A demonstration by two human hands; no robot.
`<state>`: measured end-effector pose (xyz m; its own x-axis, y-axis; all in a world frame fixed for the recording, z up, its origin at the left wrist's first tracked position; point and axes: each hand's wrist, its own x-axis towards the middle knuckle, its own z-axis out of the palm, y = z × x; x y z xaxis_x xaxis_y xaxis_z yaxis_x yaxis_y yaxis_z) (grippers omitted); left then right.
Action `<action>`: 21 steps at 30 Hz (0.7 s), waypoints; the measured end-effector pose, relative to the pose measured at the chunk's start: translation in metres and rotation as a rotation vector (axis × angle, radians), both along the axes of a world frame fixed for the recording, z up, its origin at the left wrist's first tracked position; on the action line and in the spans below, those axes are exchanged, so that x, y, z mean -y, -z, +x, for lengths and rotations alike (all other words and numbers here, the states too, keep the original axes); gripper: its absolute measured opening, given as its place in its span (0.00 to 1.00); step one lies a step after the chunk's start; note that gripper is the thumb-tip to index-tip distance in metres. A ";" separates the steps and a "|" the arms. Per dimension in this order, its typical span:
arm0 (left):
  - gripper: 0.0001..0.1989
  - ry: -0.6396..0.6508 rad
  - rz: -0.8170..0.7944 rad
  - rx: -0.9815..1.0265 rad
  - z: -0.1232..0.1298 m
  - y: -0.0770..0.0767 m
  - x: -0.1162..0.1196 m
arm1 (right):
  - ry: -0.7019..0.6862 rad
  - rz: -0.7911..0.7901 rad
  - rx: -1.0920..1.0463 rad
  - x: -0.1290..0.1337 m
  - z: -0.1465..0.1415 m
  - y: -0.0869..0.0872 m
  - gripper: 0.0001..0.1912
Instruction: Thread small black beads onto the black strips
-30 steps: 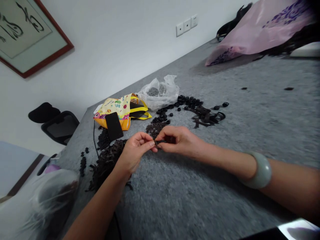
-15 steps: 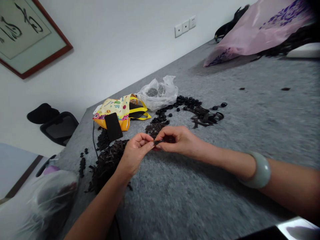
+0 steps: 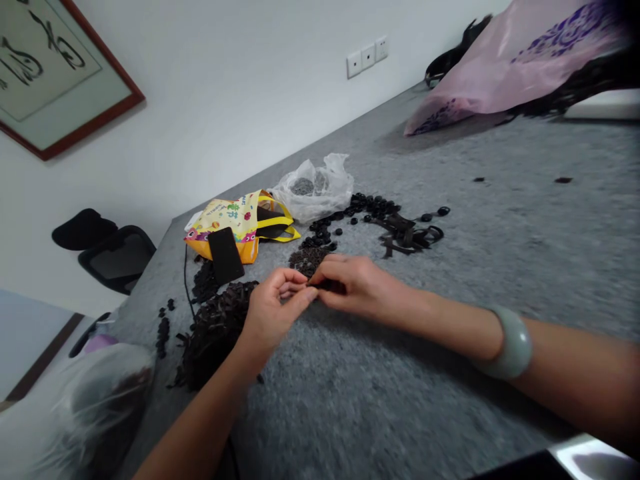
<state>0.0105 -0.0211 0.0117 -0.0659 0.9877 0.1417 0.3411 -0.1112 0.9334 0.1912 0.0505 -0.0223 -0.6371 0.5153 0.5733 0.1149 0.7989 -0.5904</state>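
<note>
My left hand (image 3: 273, 313) and my right hand (image 3: 367, 288) meet fingertip to fingertip just above the grey tabletop (image 3: 400, 393). Both are closed in a pinch around a small dark strip, which the fingers now almost wholly hide. A pale bangle circles my right wrist. Right behind the fingertips lies a heap of tiny dark brown pieces (image 3: 306, 260). Beside my left hand is a big pile of dark strips (image 3: 217, 330). Small black round pieces (image 3: 375, 204) spread out behind the hands, with loose dark strips (image 3: 407, 235) near them.
A black phone (image 3: 226, 256) leans on a yellow patterned bag (image 3: 230, 217). Behind stands a crumpled clear plastic bag (image 3: 327, 193). A pink bag (image 3: 470, 90) lies at the back right. A large clear bag (image 3: 100, 400) sits at the left table edge, near a black chair (image 3: 117, 257).
The fingertips have closed further over the dark strip, which showed between them before. My left thumb has moved slightly right and up. The whole view has shifted a little.
</note>
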 end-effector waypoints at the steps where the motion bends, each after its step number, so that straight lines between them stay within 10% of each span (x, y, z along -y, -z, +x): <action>1: 0.08 -0.012 0.019 -0.023 0.001 0.001 0.000 | -0.003 0.034 0.024 0.000 0.001 0.000 0.03; 21: 0.04 -0.014 0.030 0.033 -0.002 -0.004 -0.003 | -0.046 0.040 -0.084 -0.003 -0.003 -0.003 0.08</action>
<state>0.0089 -0.0179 0.0157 -0.0844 0.9820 0.1691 0.3120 -0.1351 0.9404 0.1880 0.0534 -0.0189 -0.6082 0.4625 0.6451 0.0289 0.8250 -0.5643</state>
